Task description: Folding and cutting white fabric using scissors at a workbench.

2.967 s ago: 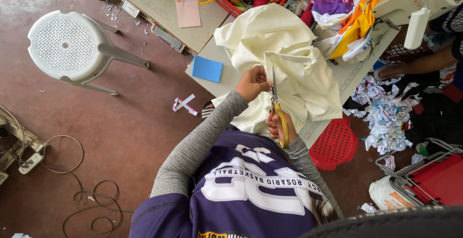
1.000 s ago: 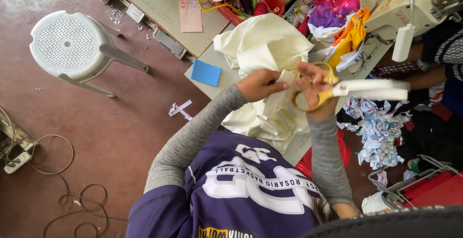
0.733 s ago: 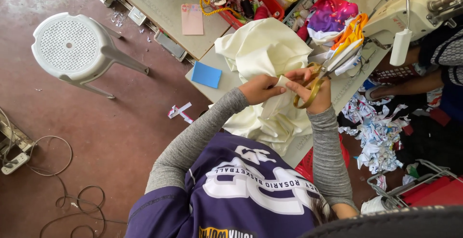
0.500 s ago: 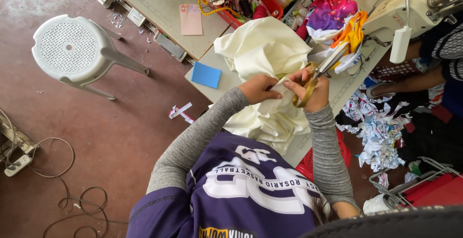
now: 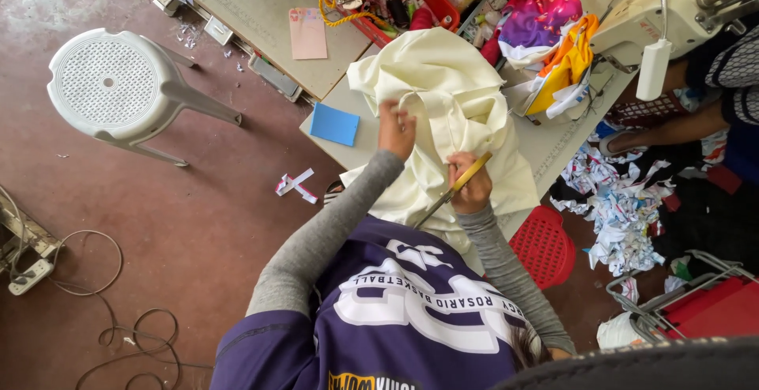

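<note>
On the cluttered sewing table (image 5: 553, 149), the left hand (image 5: 395, 128) now pinches the cream fabric (image 5: 451, 97); the right hand (image 5: 472, 184), lowered since, grips yellow-handled scissors (image 5: 452, 192), blades pointing toward the body.

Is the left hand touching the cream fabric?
Touching: the head view shows the left hand gripping a fold of the cream fabric on the table.

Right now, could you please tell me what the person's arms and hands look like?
Both arms wear long grey knit sleeves under a purple jersey with white lettering. The left hand and right hand are bare: no gloves, rings or watch visible.
</note>
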